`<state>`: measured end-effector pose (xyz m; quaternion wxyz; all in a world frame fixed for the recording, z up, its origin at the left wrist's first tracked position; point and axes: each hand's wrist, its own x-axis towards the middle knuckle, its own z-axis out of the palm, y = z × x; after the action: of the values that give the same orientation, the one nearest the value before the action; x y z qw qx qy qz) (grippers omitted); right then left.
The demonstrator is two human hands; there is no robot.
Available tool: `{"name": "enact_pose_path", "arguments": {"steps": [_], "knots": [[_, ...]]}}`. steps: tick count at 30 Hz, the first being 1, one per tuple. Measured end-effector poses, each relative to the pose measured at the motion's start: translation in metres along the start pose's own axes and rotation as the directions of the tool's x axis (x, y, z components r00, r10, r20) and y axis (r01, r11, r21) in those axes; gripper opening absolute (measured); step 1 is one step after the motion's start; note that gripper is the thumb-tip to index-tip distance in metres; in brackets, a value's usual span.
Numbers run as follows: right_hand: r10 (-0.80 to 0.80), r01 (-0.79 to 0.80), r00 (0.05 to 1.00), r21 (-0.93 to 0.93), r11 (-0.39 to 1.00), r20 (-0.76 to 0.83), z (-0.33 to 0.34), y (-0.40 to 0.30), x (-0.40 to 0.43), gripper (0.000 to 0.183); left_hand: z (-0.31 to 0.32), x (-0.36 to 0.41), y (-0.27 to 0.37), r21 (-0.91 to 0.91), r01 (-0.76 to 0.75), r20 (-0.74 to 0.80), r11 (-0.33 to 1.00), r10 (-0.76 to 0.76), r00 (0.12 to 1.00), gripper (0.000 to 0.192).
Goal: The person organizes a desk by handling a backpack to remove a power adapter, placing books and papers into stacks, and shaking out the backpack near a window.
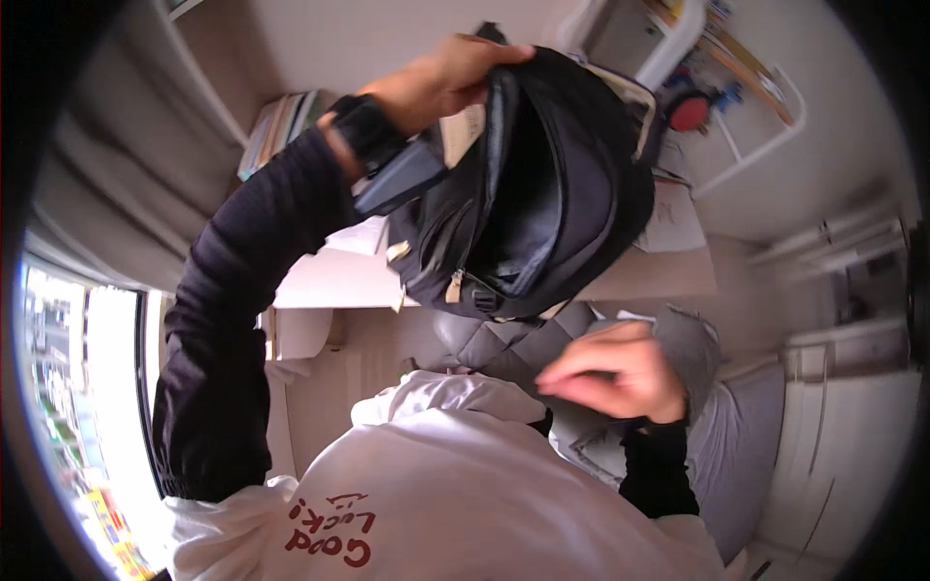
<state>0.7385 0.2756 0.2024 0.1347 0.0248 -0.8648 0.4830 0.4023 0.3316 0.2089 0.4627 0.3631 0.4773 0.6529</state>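
Observation:
My left hand (465, 69) grips the top of a black backpack (588, 167) and holds it up before me, over the desk's front edge. The main compartment of the backpack gapes, its zipper undone, and its inside is dark. A cream zipper pull hangs at the lower end of the opening. A black watch is on my left wrist, beside a dark grey flat object (403, 178) whose kind I cannot tell. Below and right of the backpack is my right hand (617, 370), slightly blurred, with its fingers curled; whether it holds something small cannot be made out.
Behind the backpack runs a pale desk (327, 279) with papers (672, 221) and a row of books (280, 131). A grey quilted cushion (501, 338) lies below. Grey bedding (741, 450) and white cabinets (843, 428) are at the right, a curtain (109, 167) and window at the left.

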Motion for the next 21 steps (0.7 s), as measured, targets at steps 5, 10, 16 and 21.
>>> {"name": "enact_pose_path", "arguments": {"steps": [5,10,16,21], "knots": [[0.36,-0.537,0.808,-0.33,0.777,-0.467,0.057,0.087,-0.044,0.016,0.028,-0.041,0.02,-0.227,-0.018,-0.039,0.974,0.009,0.999,0.02],[0.371,-0.59,0.517,-0.007,0.808,-0.771,0.072,0.149,-0.062,0.019,0.02,-0.05,0.0,-0.284,0.108,0.008,0.953,-0.111,0.994,0.022],[0.44,-0.687,0.629,-0.194,0.7,-0.64,0.078,0.179,-0.035,0.027,0.003,-0.067,-0.034,-0.444,0.061,-0.106,0.894,-0.121,0.987,0.021],[0.443,-0.671,0.653,-0.197,0.715,-0.614,0.121,0.23,-0.012,0.023,-0.016,-0.1,-0.055,-0.438,0.028,-0.204,0.899,-0.13,0.97,0.02]]}}
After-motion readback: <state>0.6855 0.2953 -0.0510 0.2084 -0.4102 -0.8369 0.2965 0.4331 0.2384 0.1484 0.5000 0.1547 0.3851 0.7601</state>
